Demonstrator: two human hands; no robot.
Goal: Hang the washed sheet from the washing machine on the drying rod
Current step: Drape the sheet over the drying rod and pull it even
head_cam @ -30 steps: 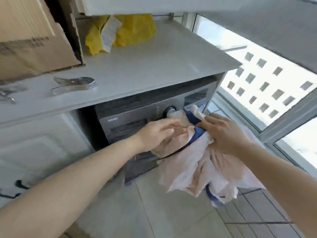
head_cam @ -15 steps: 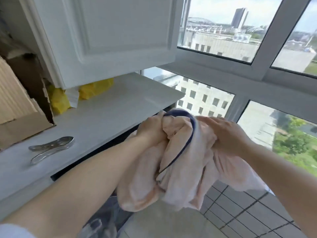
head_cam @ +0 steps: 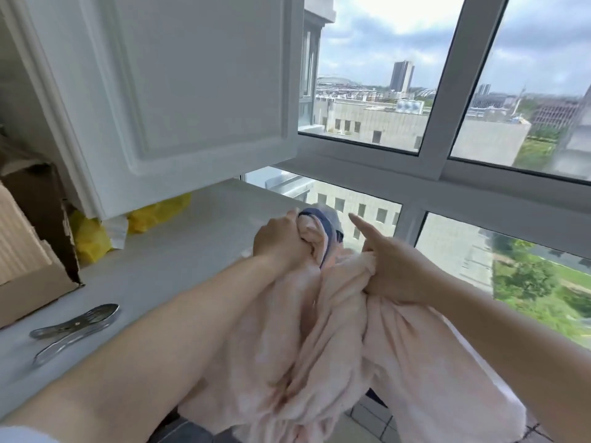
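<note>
A pale pink sheet [head_cam: 319, 353] with a dark blue edge hangs bunched in front of me, above counter height. My left hand [head_cam: 281, 244] grips its top, where the blue trim curls over. My right hand [head_cam: 393, 270] clutches a fold just to the right, its index finger sticking out. The cloth drapes down between my forearms toward the floor. The washing machine is almost hidden below the sheet, and no drying rod is in view.
A white countertop [head_cam: 179, 251] runs along the left with a metal clip [head_cam: 75, 327], a cardboard box [head_cam: 28, 251] and a yellow bag [head_cam: 156, 212]. A white cabinet door [head_cam: 179, 91] hangs above it. Large windows [head_cam: 447, 174] fill the right side.
Both hands have lifted the sheet from in front of the washing machine up past the counter. My view has tilted upward to the cabinet and windows. My right index finger has come off the cloth.
</note>
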